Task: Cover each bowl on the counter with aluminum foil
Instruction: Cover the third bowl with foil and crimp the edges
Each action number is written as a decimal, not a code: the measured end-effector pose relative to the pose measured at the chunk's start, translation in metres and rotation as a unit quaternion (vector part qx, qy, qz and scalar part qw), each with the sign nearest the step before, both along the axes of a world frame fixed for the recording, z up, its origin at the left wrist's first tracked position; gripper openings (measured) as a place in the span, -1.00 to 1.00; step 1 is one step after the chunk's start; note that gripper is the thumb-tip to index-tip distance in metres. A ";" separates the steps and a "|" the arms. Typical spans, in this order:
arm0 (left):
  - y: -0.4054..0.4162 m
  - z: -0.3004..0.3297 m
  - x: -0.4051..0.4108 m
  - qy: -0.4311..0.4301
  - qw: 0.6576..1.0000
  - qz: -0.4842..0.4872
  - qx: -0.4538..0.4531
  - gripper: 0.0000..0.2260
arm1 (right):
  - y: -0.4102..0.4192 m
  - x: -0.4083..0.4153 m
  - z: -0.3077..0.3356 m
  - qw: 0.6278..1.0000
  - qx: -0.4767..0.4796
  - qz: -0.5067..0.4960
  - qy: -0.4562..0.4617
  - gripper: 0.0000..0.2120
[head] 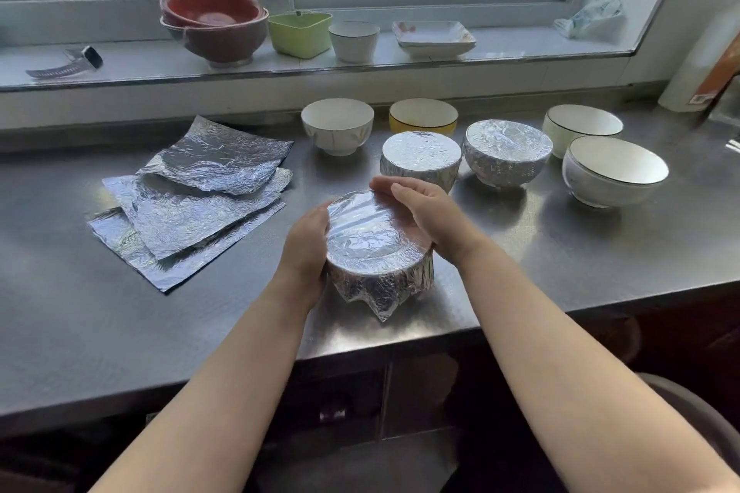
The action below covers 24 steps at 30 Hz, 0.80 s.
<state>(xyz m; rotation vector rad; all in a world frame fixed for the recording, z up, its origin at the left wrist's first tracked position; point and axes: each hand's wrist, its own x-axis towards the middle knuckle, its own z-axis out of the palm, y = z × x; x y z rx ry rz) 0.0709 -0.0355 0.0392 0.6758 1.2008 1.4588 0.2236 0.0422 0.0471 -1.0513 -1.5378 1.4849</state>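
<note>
A foil-wrapped bowl stands near the counter's front edge, its foil skirt hanging in loose points. My left hand curls round its left side. My right hand lies over its far right rim with fingers wrapped on the foil. Behind it stand two foil-covered bowls. Several bare bowls stand around them: a white one, a yellow one, and two white ones at the right. A stack of foil sheets lies to the left.
The steel counter ends close in front of me. On the windowsill sit stacked red bowls, a green container, a white cup, a square plate, a watch and a plastic bag.
</note>
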 end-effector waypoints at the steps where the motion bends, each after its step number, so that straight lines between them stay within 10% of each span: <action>1: 0.000 -0.001 0.000 -0.004 1.000 0.001 0.003 -0.65 | 0.001 0.000 0.000 1.000 -0.009 -0.003 0.009 -0.70; 15: 0.000 -0.004 0.005 0.004 1.000 0.017 -0.017 -0.65 | 0.009 -0.003 -0.009 0.982 -0.177 -0.019 0.066 -0.78; 24: -0.007 -0.011 0.013 -0.041 0.998 0.044 0.016 -0.67 | 0.007 0.011 0.004 0.977 -0.187 -0.080 0.059 -0.42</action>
